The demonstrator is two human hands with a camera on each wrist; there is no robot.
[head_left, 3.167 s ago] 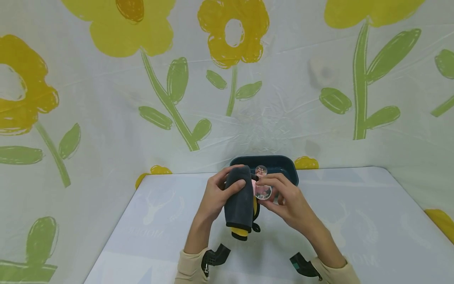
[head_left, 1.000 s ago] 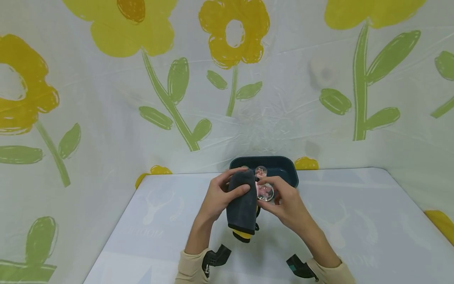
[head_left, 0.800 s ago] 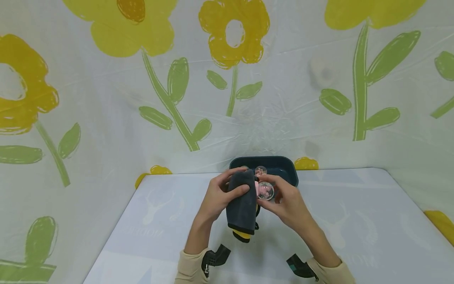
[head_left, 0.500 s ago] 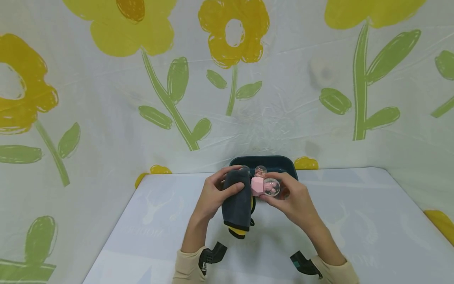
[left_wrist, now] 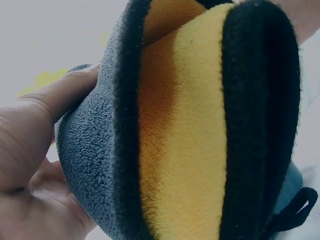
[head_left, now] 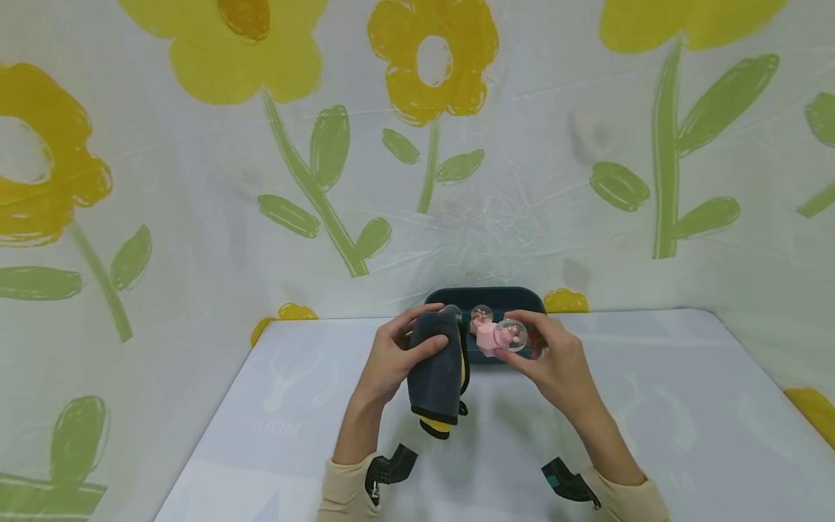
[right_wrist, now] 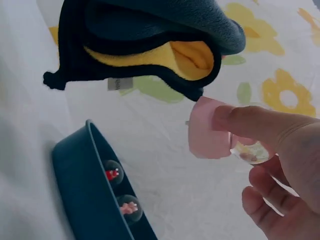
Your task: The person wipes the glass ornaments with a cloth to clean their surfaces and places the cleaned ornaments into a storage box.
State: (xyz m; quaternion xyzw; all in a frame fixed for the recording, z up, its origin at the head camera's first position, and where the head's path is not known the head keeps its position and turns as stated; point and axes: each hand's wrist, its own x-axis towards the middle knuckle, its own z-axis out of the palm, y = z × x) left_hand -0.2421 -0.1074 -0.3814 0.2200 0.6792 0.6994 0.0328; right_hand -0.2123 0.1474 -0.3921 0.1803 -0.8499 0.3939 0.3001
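My left hand point(head_left: 391, 359) grips a folded microfibre cloth point(head_left: 435, 377), dark grey outside and yellow inside with black edging. In the left wrist view the thumb lies over the grey side of the cloth point(left_wrist: 182, 125). Just right of the cloth, my right hand point(head_left: 554, 355) pinches a small snow globe point(head_left: 489, 339) between thumb and fingers. Its pink faceted base point(right_wrist: 207, 130) points toward the cloth, and its clear dome point(right_wrist: 252, 151) is partly covered by the fingers. A pink figure shows inside the dome.
A dark blue tray point(head_left: 450, 293) stands at the table's back edge, behind both hands. In it are a globe with a red figure point(right_wrist: 113, 173) and one with a pink figure point(right_wrist: 130, 207). A flower-print curtain point(head_left: 522, 181) hangs behind the white table point(head_left: 313, 420).
The snow globe has moved right, away from the cloth that covered its base, with my right hand. The left hand and cloth have shifted slightly left.
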